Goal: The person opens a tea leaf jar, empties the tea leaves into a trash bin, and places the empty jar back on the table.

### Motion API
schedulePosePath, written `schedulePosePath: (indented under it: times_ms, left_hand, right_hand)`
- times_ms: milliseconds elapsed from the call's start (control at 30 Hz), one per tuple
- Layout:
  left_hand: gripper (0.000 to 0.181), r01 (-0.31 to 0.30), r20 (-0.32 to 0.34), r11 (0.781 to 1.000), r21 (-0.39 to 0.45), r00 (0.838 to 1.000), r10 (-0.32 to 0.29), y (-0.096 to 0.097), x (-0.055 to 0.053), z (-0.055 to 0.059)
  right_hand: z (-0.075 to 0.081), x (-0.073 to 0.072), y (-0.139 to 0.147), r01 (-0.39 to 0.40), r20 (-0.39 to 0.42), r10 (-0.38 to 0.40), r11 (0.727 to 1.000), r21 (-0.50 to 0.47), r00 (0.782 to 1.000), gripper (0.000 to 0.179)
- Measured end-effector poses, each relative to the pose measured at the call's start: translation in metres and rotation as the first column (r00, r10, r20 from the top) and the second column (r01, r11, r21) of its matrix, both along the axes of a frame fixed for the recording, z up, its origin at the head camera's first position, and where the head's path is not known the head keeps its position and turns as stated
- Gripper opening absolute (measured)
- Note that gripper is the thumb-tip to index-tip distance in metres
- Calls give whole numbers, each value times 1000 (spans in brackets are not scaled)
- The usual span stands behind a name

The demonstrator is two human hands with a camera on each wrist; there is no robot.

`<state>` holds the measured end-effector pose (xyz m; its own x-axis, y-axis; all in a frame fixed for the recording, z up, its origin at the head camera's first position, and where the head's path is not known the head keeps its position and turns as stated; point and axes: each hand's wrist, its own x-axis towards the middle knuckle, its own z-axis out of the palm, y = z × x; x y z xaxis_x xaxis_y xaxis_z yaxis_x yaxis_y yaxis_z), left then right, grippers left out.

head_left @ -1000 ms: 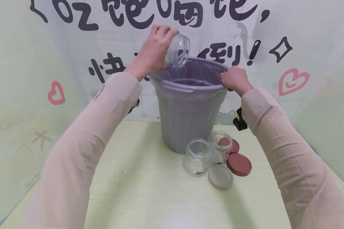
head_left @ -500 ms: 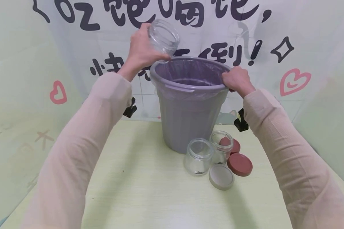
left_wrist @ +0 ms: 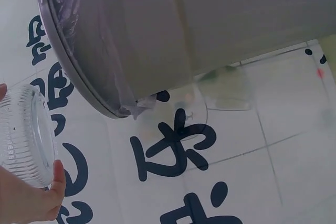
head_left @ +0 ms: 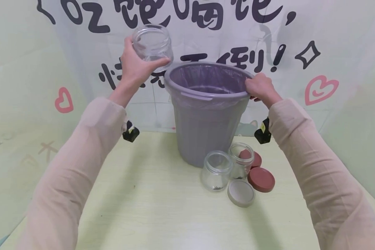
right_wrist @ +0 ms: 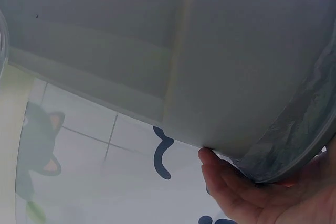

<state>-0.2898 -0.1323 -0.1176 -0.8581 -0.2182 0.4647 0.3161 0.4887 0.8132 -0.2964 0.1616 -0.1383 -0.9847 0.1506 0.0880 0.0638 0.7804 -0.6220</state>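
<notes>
In the head view my left hand point(head_left: 134, 66) grips a clear glass jar point(head_left: 153, 45), lidless and nearly upright, left of and above the bin's rim. The left wrist view shows the jar's ribbed glass point(left_wrist: 26, 135) with the thumb along its edge. My right hand point(head_left: 260, 86) holds the right rim of a grey trash bin point(head_left: 206, 132) lined with a thin plastic bag point(head_left: 225, 78). The right wrist view has the right hand's fingers point(right_wrist: 226, 187) under the rim, against the bin's outer side.
Two open glass jars point(head_left: 216, 173) point(head_left: 242, 163) stand at the bin's front right, dark bits at their bottoms. Beside them lie a grey lid point(head_left: 241, 193) and two red lids point(head_left: 261, 179) point(head_left: 253, 158). Behind is a printed cloth point(head_left: 181, 114).
My left hand has moved left, away from over the bin, turning the jar from tipped mouth-down to nearly upright. The right hand stays on the rim.
</notes>
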Motion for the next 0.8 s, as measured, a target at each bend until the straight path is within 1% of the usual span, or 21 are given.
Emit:
schedulePosePath:
  times_ms: [133, 267, 400, 500, 633, 733, 800]
  left_hand:
    - [93, -8, 16, 999, 42, 1000, 7, -8, 5, -14]
    - [89, -6, 26, 998, 60, 1000, 5, -17, 11, -32]
    - [87, 35, 11, 995, 90, 999, -36, -25, 19, -55]
    - [88, 71, 21, 994, 83, 997, -73, -30, 26, -75]
    - [88, 121, 75, 991, 50, 989, -125, -34, 35, -106]
    - [89, 179, 126, 983, 30, 975, -181, -35, 41, -129]
    - [92, 221, 167, 975, 15, 961, -220, -36, 44, -145]
  right_hand:
    - [1, 2, 4, -16, 8, 16, 1000, -6, 1000, 15]
    - [2, 5, 6, -37, 21, 38, 998, -44, 999, 12]
    - [1, 6, 7, -48, 25, 50, 996, -81, 998, 10]
    - [-1, 6, 7, -46, 16, 48, 994, -103, 999, 9]
    - [-3, 5, 7, -44, -1, 44, 992, -119, 999, 9]
    - [-4, 5, 7, -47, -12, 46, 991, -129, 999, 10]
    - [-5, 6, 7, -49, -21, 46, 989, -141, 999, 10]
